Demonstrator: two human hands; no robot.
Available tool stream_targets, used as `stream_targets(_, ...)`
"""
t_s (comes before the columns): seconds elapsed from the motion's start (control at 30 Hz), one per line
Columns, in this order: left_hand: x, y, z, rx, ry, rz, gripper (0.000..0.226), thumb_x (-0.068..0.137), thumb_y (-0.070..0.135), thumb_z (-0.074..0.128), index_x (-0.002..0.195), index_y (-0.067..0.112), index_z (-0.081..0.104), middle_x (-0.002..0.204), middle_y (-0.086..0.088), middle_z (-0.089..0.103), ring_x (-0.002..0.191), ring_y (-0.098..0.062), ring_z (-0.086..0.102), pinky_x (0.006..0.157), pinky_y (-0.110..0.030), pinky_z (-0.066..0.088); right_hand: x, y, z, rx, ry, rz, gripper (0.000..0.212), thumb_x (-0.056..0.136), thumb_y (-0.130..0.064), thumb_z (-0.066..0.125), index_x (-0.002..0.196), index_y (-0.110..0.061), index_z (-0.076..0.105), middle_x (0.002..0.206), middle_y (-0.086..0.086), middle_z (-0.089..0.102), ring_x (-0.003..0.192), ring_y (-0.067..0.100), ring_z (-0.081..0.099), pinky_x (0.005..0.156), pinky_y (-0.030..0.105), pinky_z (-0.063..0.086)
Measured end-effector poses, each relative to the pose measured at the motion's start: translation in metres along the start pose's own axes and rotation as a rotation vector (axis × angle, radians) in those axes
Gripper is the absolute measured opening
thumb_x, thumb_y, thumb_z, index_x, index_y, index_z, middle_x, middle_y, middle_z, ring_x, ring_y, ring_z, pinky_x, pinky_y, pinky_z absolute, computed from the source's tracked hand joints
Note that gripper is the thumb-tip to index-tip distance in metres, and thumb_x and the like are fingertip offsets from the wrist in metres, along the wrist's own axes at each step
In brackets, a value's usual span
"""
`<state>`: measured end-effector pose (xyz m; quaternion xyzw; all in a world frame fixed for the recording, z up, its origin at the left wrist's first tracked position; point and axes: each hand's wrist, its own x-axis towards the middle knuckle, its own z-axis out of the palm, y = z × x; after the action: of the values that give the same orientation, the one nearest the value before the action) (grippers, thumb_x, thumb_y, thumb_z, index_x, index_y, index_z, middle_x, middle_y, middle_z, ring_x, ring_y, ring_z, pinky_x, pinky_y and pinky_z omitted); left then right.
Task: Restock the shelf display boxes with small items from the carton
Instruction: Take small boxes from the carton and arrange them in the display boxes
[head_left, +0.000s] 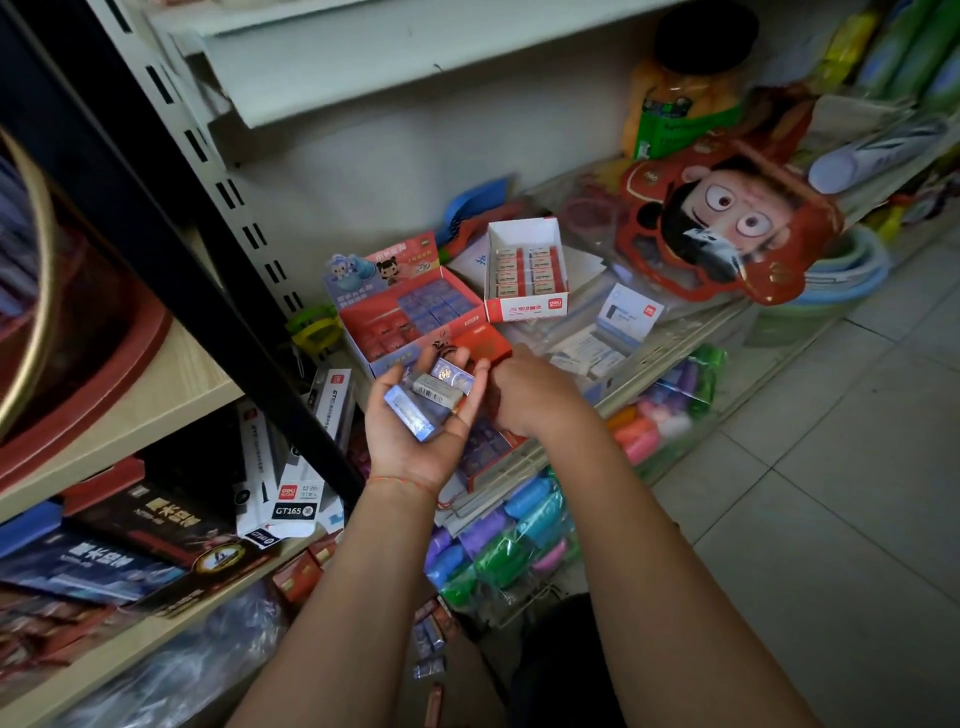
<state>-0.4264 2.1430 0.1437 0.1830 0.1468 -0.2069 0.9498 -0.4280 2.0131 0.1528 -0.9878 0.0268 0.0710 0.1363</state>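
A person crouched at a store shelf (613, 374) holds a handful of small wrapped erasers (431, 395) in the left hand (421, 415), palm up, fingers loosely cupped around them. At least three lie across the palm, their long axes running roughly left to right, one bluish pack nearest the wrist. The right hand (530, 395) sits just beside the left, back of the hand to the camera; its fingers curl down out of sight, so whether they pinch an eraser cannot be told.

Just beyond the fingertips, on the shelf, stands the red display box (410, 312), its far blue rows filled, its near red rows lower. To its right is a white display box (527, 270) with two neat columns already in place. A small red packet (480, 345) lies between the hands and the boxes.

The red box lies straight ahead and slightly left of the cupped hand; the right hand, free to pick, is the likelier one to carry each eraser forward. More packs lie low in the frame near the person's knees (431, 649).
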Motion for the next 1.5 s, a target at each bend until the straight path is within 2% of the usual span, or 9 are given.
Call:
stream_targets(0.2, 0.000, 0.003, -0.002, -0.043, -0.016, -0.023, 0.039, 0.096, 0.034, 0.045, 0.115, 0.003, 0.060, 0.126, -0.029, 0.059, 0.125, -0.043, 0.053, 0.091, -0.063, 0.048, -0.009, 0.008, -0.003, -0.055, 0.085, -0.012, 0.028, 0.092, -0.011, 0.057, 0.119, -0.016, 0.060, 0.123, 0.011, 0.047, 0.110, 0.030, 0.054, 0.091, 0.041, 0.046)
stream_targets(0.4, 0.000, 0.006, -0.006, -0.062, -0.049, -0.046, 0.038, 0.096, 0.035, 0.045, 0.116, 0.005, 0.057, 0.124, -0.029, 0.060, 0.119, -0.044, 0.057, 0.100, -0.065, 0.041, -0.009, 0.014, -0.022, 0.557, 0.316, -0.116, 0.006, 0.093, -0.019, 0.060, 0.091, -0.017, 0.066, 0.082, -0.012, 0.052, 0.075, 0.002, 0.050, 0.069, 0.024, 0.037)
stream_targets(0.57, 0.004, 0.007, -0.008, 0.054, -0.080, -0.074, 0.038, 0.093, 0.036, 0.044, 0.118, 0.012, 0.058, 0.127, -0.023, 0.061, 0.124, -0.041, 0.054, 0.102, -0.067, 0.036, -0.008, 0.002, -0.018, 0.590, 0.115, -0.119, 0.008, 0.089, -0.029, 0.066, 0.090, -0.021, 0.069, 0.095, -0.006, 0.056, 0.088, 0.008, 0.057, 0.065, 0.016, 0.039)
stream_targets(0.73, 0.005, 0.010, -0.013, 0.038, -0.104, -0.073, 0.045, 0.088, 0.031, 0.050, 0.129, 0.012, 0.053, 0.135, -0.021, 0.055, 0.127, -0.041, 0.051, 0.102, -0.067, 0.036, -0.003, -0.005, -0.020, 0.636, 0.084, -0.108, 0.012, 0.087, -0.020, 0.069, 0.089, -0.007, 0.069, 0.086, -0.002, 0.068, 0.079, 0.012, 0.065, 0.072, 0.031, 0.053)
stream_targets(0.87, -0.003, 0.011, -0.007, 0.035, -0.038, -0.082, 0.036, 0.096, 0.036, 0.042, 0.110, 0.008, 0.060, 0.118, -0.025, 0.064, 0.106, -0.042, 0.065, 0.099, -0.056, 0.045, 0.000, 0.001, -0.027, 0.814, 0.247, -0.016, 0.013, 0.087, -0.019, 0.069, 0.094, -0.014, 0.059, 0.086, -0.006, 0.062, 0.076, 0.009, 0.061, 0.065, 0.025, 0.047)
stream_targets(0.93, -0.003, 0.014, -0.006, 0.079, 0.009, -0.075, 0.035, 0.096, 0.037, 0.041, 0.103, 0.009, 0.061, 0.101, -0.018, 0.069, 0.095, -0.033, 0.068, 0.080, -0.040, 0.058, 0.000, 0.007, -0.030, 0.860, 0.323, 0.007, 0.015, 0.084, -0.019, 0.072, 0.092, -0.014, 0.060, 0.082, -0.005, 0.061, 0.074, 0.012, 0.059, 0.067, 0.028, 0.048)
stream_targets(1.03, -0.003, 0.018, -0.007, 0.208, 0.078, -0.057, 0.036, 0.095, 0.038, 0.038, 0.096, 0.013, 0.063, 0.085, -0.008, 0.062, 0.068, -0.019, 0.059, 0.046, -0.017, 0.042, -0.005, 0.018, -0.035, 0.752, 0.212, -0.005, 0.005, 0.086, -0.017, 0.071, 0.088, -0.014, 0.067, 0.077, -0.002, 0.063, 0.074, 0.015, 0.058, 0.070, 0.030, 0.047)
stream_targets(1.23, -0.002, 0.018, -0.010, 0.215, 0.053, -0.057, 0.037, 0.095, 0.038, 0.037, 0.093, 0.012, 0.063, 0.074, -0.005, 0.054, 0.060, -0.015, 0.049, 0.039, -0.016, 0.027, -0.007, 0.009, -0.020, 0.394, -0.290, 0.037, 0.023, 0.094, -0.012, 0.062, 0.116, -0.008, 0.064, 0.079, 0.009, 0.067, 0.071, 0.021, 0.065, 0.078, 0.036, 0.056)
stream_targets(1.5, -0.003, 0.020, -0.016, 0.178, 0.018, -0.094, 0.039, 0.092, 0.038, 0.040, 0.087, 0.010, 0.067, 0.080, -0.007, 0.056, 0.063, -0.015, 0.051, 0.040, -0.016, 0.025, 0.008, -0.001, 0.006, 0.146, -0.144, 0.013, 0.020, 0.083, 0.001, 0.066, 0.101, -0.006, 0.070, 0.093, 0.010, 0.068, 0.082, 0.025, 0.067, 0.077, 0.034, 0.057)
